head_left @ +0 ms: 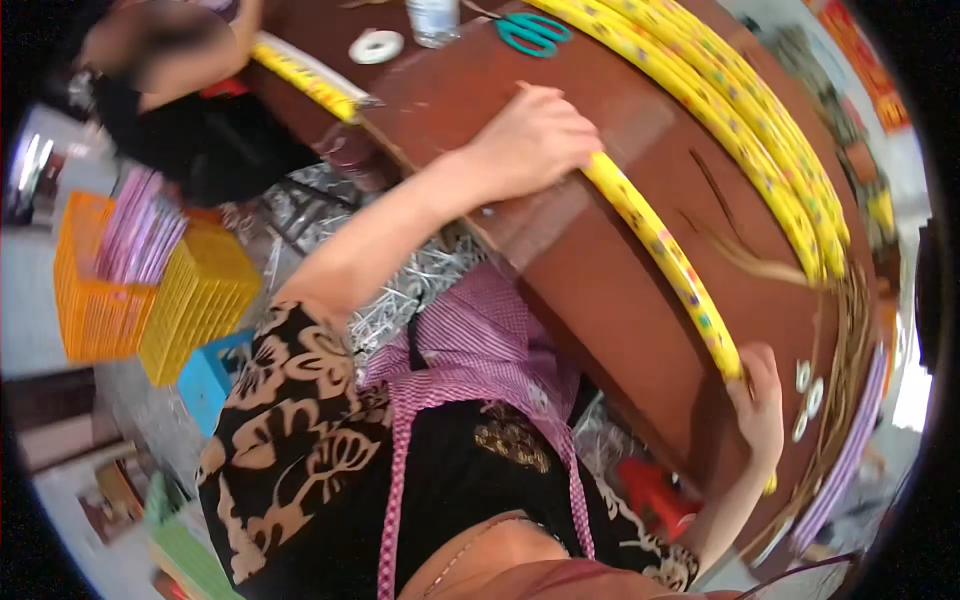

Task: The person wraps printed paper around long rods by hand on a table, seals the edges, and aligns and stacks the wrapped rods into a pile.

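A long yellow tube (660,245) with a colourful print lies slantwise over the brown table between my hands. My left hand (540,140) is closed over its far end, fingers wrapped down around it. Lower right, my right hand (762,405) grips the near end, thumb along the side. The tube's ends are partly hidden by my hands. Several more yellow printed tubes (740,110) lie side by side in a curve on the far side of the table.
On the brown table (610,330) are teal scissors (533,34), a white tape roll (376,46), a clear plastic container (434,22), thin brown strips (850,350) and small white rolls (804,375). Another person (190,110) sits upper left. Orange crates (90,290) stand on the floor.
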`<action>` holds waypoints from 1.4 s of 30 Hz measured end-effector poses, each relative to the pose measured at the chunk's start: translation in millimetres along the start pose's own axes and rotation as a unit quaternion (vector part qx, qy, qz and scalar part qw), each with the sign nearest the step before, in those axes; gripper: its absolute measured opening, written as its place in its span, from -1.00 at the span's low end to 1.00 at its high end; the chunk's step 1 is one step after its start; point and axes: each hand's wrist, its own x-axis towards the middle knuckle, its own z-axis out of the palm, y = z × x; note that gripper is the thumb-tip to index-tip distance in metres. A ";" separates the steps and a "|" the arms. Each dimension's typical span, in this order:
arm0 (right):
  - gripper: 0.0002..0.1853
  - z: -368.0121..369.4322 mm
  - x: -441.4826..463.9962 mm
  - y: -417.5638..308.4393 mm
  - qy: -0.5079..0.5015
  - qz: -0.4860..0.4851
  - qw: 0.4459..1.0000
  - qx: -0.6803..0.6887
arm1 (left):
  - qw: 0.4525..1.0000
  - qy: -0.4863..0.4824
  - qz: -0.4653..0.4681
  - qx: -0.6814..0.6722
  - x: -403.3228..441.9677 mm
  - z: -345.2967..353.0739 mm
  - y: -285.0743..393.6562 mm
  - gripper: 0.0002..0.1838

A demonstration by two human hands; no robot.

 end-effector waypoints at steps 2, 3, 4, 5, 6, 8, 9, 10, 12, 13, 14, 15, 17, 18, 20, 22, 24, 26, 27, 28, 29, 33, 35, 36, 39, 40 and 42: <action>-0.65 2.4 0.5 0.5 0.001 0.026 1.000 0.002 | 0.999 0.033 0.018 -0.003 2.0 5.2 -3.0 -0.85; -0.65 3.4 0.9 0.5 0.002 0.020 1.000 0.008 | 0.999 0.028 0.014 -0.013 3.4 4.2 -2.2 -0.84; -0.65 3.6 0.2 -0.2 0.002 0.011 1.000 0.013 | 0.999 0.023 0.009 -0.022 4.4 1.9 -1.5 -0.83; -0.65 3.6 -0.4 -0.2 0.006 0.023 1.000 0.012 | 0.999 0.024 0.016 -0.033 4.0 3.2 -2.2 -0.83; -0.63 4.3 -0.2 -0.7 0.008 0.022 1.000 0.009 | 0.999 0.011 0.005 -0.043 3.2 2.6 -3.8 -0.82; -0.61 5.2 -1.4 -1.1 0.011 0.027 1.000 0.008 | 0.998 -0.005 -0.003 -0.057 1.7 0.8 -7.1 -0.79; -0.54 4.1 -2.8 -0.3 0.004 0.021 1.000 -0.020 | 0.998 -0.013 0.002 -0.054 1.8 -0.8 -7.7 -0.78; -0.46 2.5 -3.4 -0.4 -0.004 0.016 0.999 -0.048 | 0.998 -0.020 0.006 -0.052 2.3 -1.5 -8.6 -0.76; -0.36 -0.8 4.4 -9.6 0.019 -0.005 0.994 -0.106 | 0.998 -0.024 0.007 -0.058 1.8 -1.4 -9.9 -0.75; -0.26 -1.4 12.0 -15.5 0.040 -0.033 0.985 -0.162 | 0.998 -0.029 0.005 -0.057 1.5 -0.8 -9.6 -0.74; -0.19 -0.6 26.2 -24.6 0.041 -0.048 0.986 -0.154 | 0.998 -0.030 0.007 -0.063 1.3 -0.6 -9.9 -0.74; -0.12 2.4 44.9 -35.1 0.044 -0.062 0.987 -0.145 | 0.998 -0.035 0.008 -0.058 1.8 -0.5 -10.4 -0.74; -0.11 11.9 82.7 -56.1 0.023 -0.112 0.983 -0.146 | 0.998 -0.037 0.013 -0.056 2.7 0.9 -11.3 -0.73; -0.08 19.8 104.3 -66.0 0.022 -0.140 0.978 -0.153 | 0.998 -0.035 0.011 -0.053 2.0 1.8 -11.6 -0.73; -0.04 40.2 141.3 -77.8 0.023 -0.169 0.972 -0.160 | 0.998 -0.033 0.011 -0.048 0.7 2.3 -10.8 -0.72; -0.01 62.7 172.0 -86.0 0.047 -0.259 0.945 -0.194 | 0.999 -0.026 0.018 -0.021 0.7 0.3 -9.3 -0.72; -0.01 81.7 187.1 -93.3 0.042 -0.265 0.938 -0.218 | 1.000 -0.018 0.010 -0.021 -0.9 2.1 -8.8 -0.69; -0.02 89.6 194.1 -100.3 0.035 -0.266 0.932 -0.245 | 1.000 -0.005 0.027 -0.006 -2.0 4.7 -8.8 -0.67; -0.04 92.1 189.8 -103.2 0.057 -0.254 0.926 -0.272 | 1.000 0.003 0.022 -0.005 -2.8 5.9 -8.4 -0.66; -0.06 93.7 184.5 -103.9 0.078 -0.240 0.920 -0.299 | 1.000 0.003 0.018 -0.006 -4.6 6.3 -9.2 -0.66; -0.08 94.8 179.4 -102.3 0.080 -0.236 0.919 -0.305 | 1.000 0.005 0.021 0.005 -5.7 7.6 -9.2 -0.67; -0.10 92.7 152.6 -98.6 0.087 -0.226 0.913 -0.327 | 0.999 -0.004 0.031 0.033 -4.2 3.1 -7.4 -0.68; -0.15 92.0 135.5 -97.8 0.099 -0.246 0.910 -0.320 | 0.999 -0.018 0.037 0.033 -3.4 -0.9 -6.0 -0.69; -0.15 91.1 121.6 -97.2 0.098 -0.220 0.914 -0.326 | 0.998 -0.030 0.036 0.046 -2.0 -0.9 -4.7 -0.69; -0.23 87.0 80.8 -93.2 0.016 -0.234 0.933 -0.272 | 0.998 -0.040 0.029 0.039 0.9 -1.6 -3.2 -0.68; -0.29 83.0 63.9 -91.7 -0.005 -0.256 0.948 -0.191 | 0.998 -0.043 0.024 0.030 2.1 -2.8 -2.3 -0.68; -0.29 80.3 37.8 -91.2 -0.024 -0.273 0.958 -0.091 | 0.998 -0.045 0.033 0.021 4.0 -4.4 0.5 -0.67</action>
